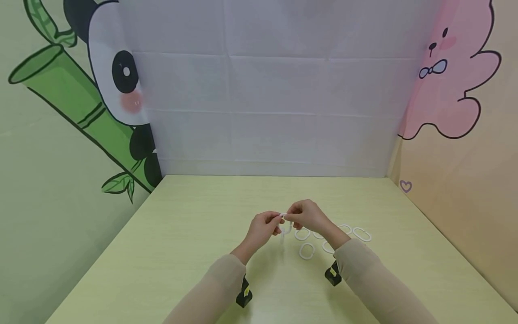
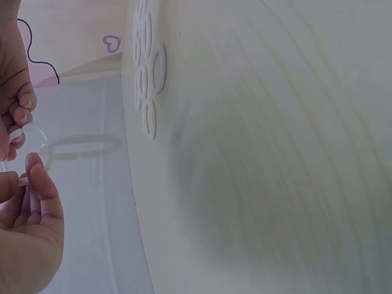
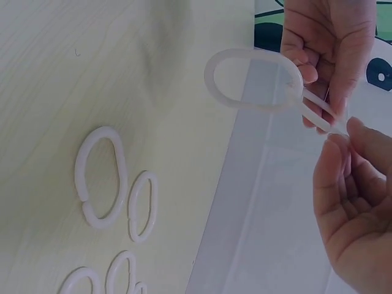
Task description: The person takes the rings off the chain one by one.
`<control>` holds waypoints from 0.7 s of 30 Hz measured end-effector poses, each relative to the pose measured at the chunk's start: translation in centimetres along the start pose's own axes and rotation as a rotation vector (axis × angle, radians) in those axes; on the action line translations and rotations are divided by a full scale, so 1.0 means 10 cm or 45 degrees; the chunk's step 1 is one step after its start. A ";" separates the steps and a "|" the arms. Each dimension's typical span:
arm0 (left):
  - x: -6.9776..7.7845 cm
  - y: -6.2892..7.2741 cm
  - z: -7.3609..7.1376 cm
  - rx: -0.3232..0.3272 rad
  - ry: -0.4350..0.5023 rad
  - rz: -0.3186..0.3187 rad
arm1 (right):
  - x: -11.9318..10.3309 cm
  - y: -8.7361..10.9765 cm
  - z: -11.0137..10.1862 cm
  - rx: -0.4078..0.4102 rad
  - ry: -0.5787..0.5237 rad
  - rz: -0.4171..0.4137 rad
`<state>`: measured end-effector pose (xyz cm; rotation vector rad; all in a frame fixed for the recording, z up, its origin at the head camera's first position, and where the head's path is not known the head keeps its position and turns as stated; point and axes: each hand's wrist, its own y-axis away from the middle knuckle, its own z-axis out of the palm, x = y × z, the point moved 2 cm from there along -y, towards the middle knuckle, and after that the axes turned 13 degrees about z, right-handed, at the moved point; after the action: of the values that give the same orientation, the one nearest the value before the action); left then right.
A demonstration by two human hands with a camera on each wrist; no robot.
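Both hands meet above the table, pinching one white oval split ring (image 3: 315,117) that looks like a plastic shower curtain ring. My left hand (image 1: 261,230) grips one side between thumb and fingers, and my right hand (image 1: 310,216) pinches the other side. From the held ring hangs a second white ring (image 3: 210,76), linked through it. Fingertips partly cover the held ring. In the left wrist view, a gap shows between the two pinched ends. Several loose rings (image 3: 80,165) of the same kind lie on the table, below and beside my right hand.
The pale wooden table (image 1: 170,234) stretches to a white sheet (image 1: 275,85) at the back. Printed side walls stand left and right, with a panda (image 1: 107,81) and a pink bear (image 1: 449,99). A small black device (image 1: 244,296) hangs below each wrist.
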<state>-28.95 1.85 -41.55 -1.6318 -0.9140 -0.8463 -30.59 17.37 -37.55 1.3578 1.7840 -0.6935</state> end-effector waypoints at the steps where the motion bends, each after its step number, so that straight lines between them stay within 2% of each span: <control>1: 0.00 0.00 0.00 -0.003 0.001 -0.002 | 0.00 0.00 0.00 -0.003 -0.002 0.001; 9: -0.02 0.02 -0.02 0.001 0.016 -0.005 | 0.03 -0.02 -0.02 0.012 -0.082 0.014; 11: 0.06 0.04 -0.02 0.004 0.027 -0.006 | -0.01 0.02 -0.03 0.014 -0.109 0.017; 16: 0.04 0.05 -0.03 0.035 0.012 -0.022 | 0.00 0.01 -0.02 0.041 -0.147 0.038; 18: -0.04 0.02 -0.03 0.054 -0.012 -0.030 | 0.05 -0.05 -0.02 0.057 -0.155 0.047; 21: -0.05 0.03 -0.04 0.064 -0.034 -0.039 | 0.05 -0.05 -0.03 0.069 -0.161 0.057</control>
<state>-28.99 1.33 -42.06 -1.5923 -0.9739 -0.8178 -31.23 17.70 -37.84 1.3550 1.6414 -0.7906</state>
